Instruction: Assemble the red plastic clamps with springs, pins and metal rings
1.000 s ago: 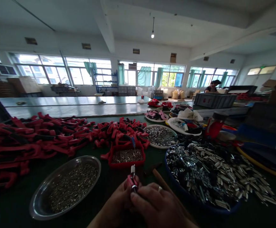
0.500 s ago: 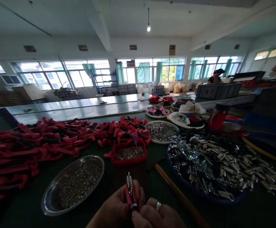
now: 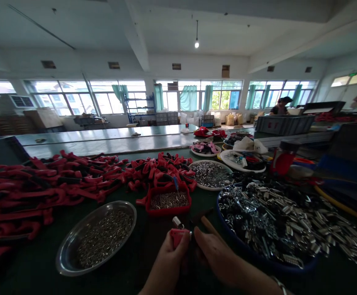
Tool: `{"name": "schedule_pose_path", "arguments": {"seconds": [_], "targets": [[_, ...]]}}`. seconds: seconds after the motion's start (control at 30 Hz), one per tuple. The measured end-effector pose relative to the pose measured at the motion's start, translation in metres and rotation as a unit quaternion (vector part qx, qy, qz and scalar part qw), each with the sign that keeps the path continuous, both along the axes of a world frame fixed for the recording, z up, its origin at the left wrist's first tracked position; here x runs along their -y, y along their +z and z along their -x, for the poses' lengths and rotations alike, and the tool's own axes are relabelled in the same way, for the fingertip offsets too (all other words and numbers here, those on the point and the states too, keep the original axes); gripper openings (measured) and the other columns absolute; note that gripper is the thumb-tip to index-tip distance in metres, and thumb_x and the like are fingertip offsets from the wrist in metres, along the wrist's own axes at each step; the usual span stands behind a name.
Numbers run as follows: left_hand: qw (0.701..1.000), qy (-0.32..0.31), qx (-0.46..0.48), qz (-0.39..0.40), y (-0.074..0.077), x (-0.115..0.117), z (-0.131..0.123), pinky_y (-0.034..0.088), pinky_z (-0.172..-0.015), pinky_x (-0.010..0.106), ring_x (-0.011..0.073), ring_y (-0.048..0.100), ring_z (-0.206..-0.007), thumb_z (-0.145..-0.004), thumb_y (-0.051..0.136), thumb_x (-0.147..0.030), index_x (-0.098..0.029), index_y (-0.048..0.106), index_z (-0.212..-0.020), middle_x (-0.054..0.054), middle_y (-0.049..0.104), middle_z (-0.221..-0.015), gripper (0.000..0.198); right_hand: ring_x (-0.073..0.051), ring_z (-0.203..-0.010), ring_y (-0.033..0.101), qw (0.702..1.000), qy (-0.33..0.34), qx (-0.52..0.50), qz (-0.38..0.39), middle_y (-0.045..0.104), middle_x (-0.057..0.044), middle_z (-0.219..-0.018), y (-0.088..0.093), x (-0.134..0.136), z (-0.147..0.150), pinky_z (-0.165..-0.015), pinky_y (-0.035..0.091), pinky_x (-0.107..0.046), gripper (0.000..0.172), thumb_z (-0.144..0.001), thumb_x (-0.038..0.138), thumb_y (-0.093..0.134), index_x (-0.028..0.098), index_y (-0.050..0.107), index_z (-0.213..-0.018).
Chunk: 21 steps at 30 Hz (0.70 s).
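Observation:
My left hand is shut on a red plastic handle piece, and a steel coil spring sticks up from its top. My right hand has come apart from that piece. It lies over the wooden handle of a hammer, whose lower part it hides. I cannot tell if its fingers grip the handle. Just left of my hands lies a steel tray of small metal rings. A red tray of small metal parts stands ahead.
A blue basin of metal springs and clips stands right of my hands. A large heap of red and black handles covers the left of the green bench. Plates of parts stand beyond, and a person works at the far right.
My right hand has moved off the red piece, rightward onto the hammer handle. The red piece has dropped lower and turned sideways in my left hand. The view has shifted slightly.

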<state>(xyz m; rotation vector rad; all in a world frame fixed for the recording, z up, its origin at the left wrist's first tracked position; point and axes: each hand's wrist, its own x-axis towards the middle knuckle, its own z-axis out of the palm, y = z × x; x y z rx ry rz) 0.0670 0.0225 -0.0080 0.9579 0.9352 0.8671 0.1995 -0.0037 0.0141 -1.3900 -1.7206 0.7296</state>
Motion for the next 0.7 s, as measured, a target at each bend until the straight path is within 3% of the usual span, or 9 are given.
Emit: {"name": "schedule_pose_path", "arguments": {"seconds": [0.03,0.1,0.2,0.23,0.3,0.37,0.4,0.57,0.7], "targets": [[1.0,-0.005,-0.002,0.004,-0.001,0.0,-0.001,0.026,-0.04,0.017,0.0049,0.033,-0.04,-0.06,0.066,-0.06,-0.018,0.049,-0.085,-0.01,0.041,-0.047,0.052,-0.011,-0.046,0.044,1.0,0.005,0.005,0.015,0.044,0.003,-0.048,0.0,0.0,0.0,-0.048,0.036,-0.024,0.057,-0.089,0.058,0.022,0.021,0.049,-0.056],[1.0,-0.004,0.007,-0.004,-0.001,0.0,-0.001,0.023,-0.04,0.017,0.0041,0.031,-0.04,-0.062,0.065,-0.059,-0.018,0.048,-0.09,-0.011,0.04,-0.047,0.053,-0.01,-0.04,0.037,0.99,0.019,-0.054,0.131,0.035,0.004,-0.044,0.002,0.0,0.002,-0.042,0.031,-0.023,0.06,-0.086,0.064,0.018,0.021,0.039,-0.05],[1.0,0.01,0.024,-0.013,0.002,-0.003,0.0,0.021,-0.039,0.017,0.0037,0.03,-0.037,-0.061,0.067,-0.058,-0.019,0.047,-0.092,-0.011,0.039,-0.045,0.054,-0.008,-0.032,0.023,0.942,0.026,-0.118,0.312,0.023,0.006,-0.038,0.004,-0.002,0.006,-0.035,0.023,-0.021,0.065,-0.082,0.065,-0.007,0.023,0.025,-0.045],[1.0,0.012,0.027,-0.006,0.002,-0.005,0.0,0.02,-0.038,0.017,0.0039,0.03,-0.036,-0.06,0.068,-0.058,-0.019,0.047,-0.089,-0.011,0.039,-0.043,0.053,-0.009,-0.032,0.027,0.953,0.014,-0.084,0.29,0.027,0.005,-0.038,0.004,-0.003,0.006,-0.036,0.025,-0.022,0.066,-0.082,0.066,-0.006,0.022,0.028,-0.045],[0.999,0.005,0.04,0.011,0.003,-0.008,0.002,0.019,-0.037,0.018,0.0043,0.03,-0.034,-0.059,0.067,-0.06,-0.018,0.048,-0.083,-0.011,0.039,-0.041,0.052,-0.013,-0.045,0.047,0.991,-0.025,0.058,0.119,0.048,-0.001,-0.05,0.001,-0.005,0.004,-0.045,0.036,-0.025,0.064,-0.083,0.067,0.012,0.021,0.046,-0.055],[0.998,-0.02,0.05,0.026,0.002,-0.011,0.004,0.018,-0.035,0.018,0.0042,0.03,-0.032,-0.057,0.067,-0.062,-0.018,0.048,-0.078,-0.009,0.041,-0.041,0.052,-0.02,-0.066,0.059,0.976,-0.054,0.199,-0.071,0.063,-0.008,-0.073,-0.005,-0.009,0.001,-0.057,0.043,-0.029,0.05,-0.083,0.063,0.03,0.021,0.057,-0.077],[0.998,-0.032,0.05,0.029,0.002,-0.012,0.005,0.018,-0.035,0.018,0.0041,0.031,-0.032,-0.055,0.067,-0.063,-0.018,0.048,-0.077,-0.009,0.042,-0.042,0.054,-0.021,-0.07,0.06,0.962,-0.055,0.241,-0.116,0.065,-0.009,-0.079,-0.009,-0.011,0.0,-0.059,0.043,-0.03,0.046,-0.084,0.059,0.032,0.021,0.057,-0.083],[0.998,-0.036,0.03,0.052,-0.005,-0.013,0.011,0.021,-0.033,0.019,0.0037,0.032,-0.03,-0.046,0.066,-0.07,-0.019,0.045,-0.075,-0.009,0.045,-0.046,0.063,-0.017,-0.06,0.063,0.96,0.017,0.277,-0.016,0.066,-0.004,-0.065,-0.018,-0.016,0.001,-0.054,0.044,-0.024,0.056,-0.094,0.041,0.011,0.022,0.06,-0.076],[0.996,-0.037,0.048,0.064,-0.013,-0.015,0.013,0.02,-0.034,0.018,0.0033,0.033,-0.031,-0.048,0.067,-0.067,-0.018,0.045,-0.075,-0.009,0.045,-0.047,0.06,-0.023,-0.077,0.063,0.951,-0.005,0.294,-0.093,0.068,-0.009,-0.085,-0.017,-0.015,0.005,-0.065,0.046,-0.032,0.038,-0.088,0.047,0.032,0.021,0.06,-0.091]]}}
